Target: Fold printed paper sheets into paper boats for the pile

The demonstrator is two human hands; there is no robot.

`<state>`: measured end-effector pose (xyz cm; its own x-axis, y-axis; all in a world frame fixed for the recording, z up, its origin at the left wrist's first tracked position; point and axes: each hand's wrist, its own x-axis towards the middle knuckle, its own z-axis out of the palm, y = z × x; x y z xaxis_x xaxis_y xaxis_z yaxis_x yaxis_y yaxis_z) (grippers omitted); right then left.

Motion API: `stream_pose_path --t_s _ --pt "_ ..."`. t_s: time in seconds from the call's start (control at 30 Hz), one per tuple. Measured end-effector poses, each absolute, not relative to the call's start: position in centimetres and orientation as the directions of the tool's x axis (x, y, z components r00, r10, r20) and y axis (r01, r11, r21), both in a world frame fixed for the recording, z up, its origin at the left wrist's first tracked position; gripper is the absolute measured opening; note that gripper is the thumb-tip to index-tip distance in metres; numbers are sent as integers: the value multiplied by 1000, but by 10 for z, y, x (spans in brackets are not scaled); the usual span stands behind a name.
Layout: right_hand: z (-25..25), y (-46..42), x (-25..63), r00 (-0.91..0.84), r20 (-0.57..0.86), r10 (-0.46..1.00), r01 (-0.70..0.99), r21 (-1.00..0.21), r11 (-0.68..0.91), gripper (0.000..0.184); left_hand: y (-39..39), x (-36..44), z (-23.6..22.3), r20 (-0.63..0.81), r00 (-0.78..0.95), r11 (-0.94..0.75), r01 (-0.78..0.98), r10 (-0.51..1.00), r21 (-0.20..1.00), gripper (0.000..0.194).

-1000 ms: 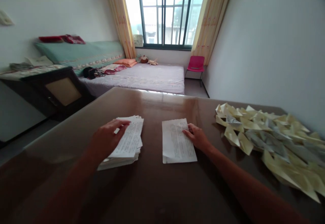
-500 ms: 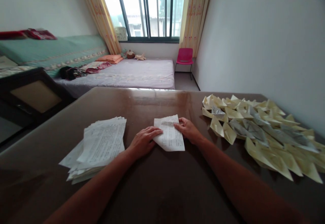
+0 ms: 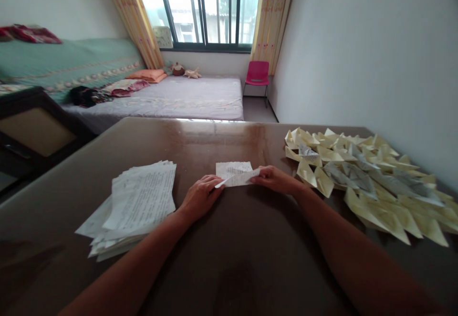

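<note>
A printed sheet of paper (image 3: 234, 169) lies on the brown table in front of me, its near edge lifted and bent over toward the far side. My left hand (image 3: 203, 193) grips the left end of that raised edge between thumb and fingers. At the right end, my right hand (image 3: 270, 179) pinches the same edge, fingers closed. A stack of printed sheets (image 3: 141, 196) sits to the left of my left hand, its pages unevenly spread. To the right, several folded paper boats (image 3: 331, 153), cream and grey, are grouped close together.
The glossy brown table (image 3: 229, 254) reaches toward a bed (image 3: 200, 94) under the window. A pink chair (image 3: 257, 73) stands by the right wall. At the left is a dark wooden cabinet (image 3: 39, 130) with a tan panel.
The sheet's near part, flat before, is now lifted and bent away from me. My right hand has shifted slightly to the right along with the edge. The camera view has tilted a little.
</note>
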<state>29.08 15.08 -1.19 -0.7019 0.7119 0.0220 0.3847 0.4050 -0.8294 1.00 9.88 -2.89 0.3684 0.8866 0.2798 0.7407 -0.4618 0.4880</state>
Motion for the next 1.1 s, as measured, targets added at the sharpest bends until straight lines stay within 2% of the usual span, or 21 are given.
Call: stream_pose_path --t_s 0.07,0.13,0.2,0.3,0.4,0.5,0.6,0.8,0.9,1.0,1.1 --pt "-21 151 281 -608 12 794 435 -831 345 40 102 12 -30 251 258 -357 750 933 557 32" --pt "-26 150 272 -464 53 884 545 -770 332 34 105 15 -30 225 151 -258 761 963 595 42" --pt "-29 148 264 -310 113 944 676 -672 303 30 107 19 -29 220 104 -217 778 970 590 55" --pt "-29 143 256 -205 151 967 800 -544 254 45 107 23 -27 235 100 -216 812 967 542 57" --pt "-28 140 253 -213 175 961 837 -475 271 47 106 23 -25 245 122 -230 846 962 481 46" --pt "-26 139 252 -248 200 948 843 -437 313 29 105 23 -25 261 177 -276 867 949 416 34" --pt "-24 139 251 -267 210 941 849 -410 332 19 105 23 -26 260 216 -298 893 941 336 32" --pt "-20 137 247 -257 165 952 905 -304 297 22 104 27 -19 243 236 -272 954 941 129 32" --pt "-17 136 245 -257 139 956 919 -271 287 24 103 27 -17 271 257 -286 955 927 73 29" --pt "-17 136 244 -262 136 955 921 -260 290 25 103 29 -22 352 376 -421 905 857 57 30" --pt "-19 136 243 -267 145 953 918 -262 297 25 99 34 -29 333 560 -616 783 758 84 37"
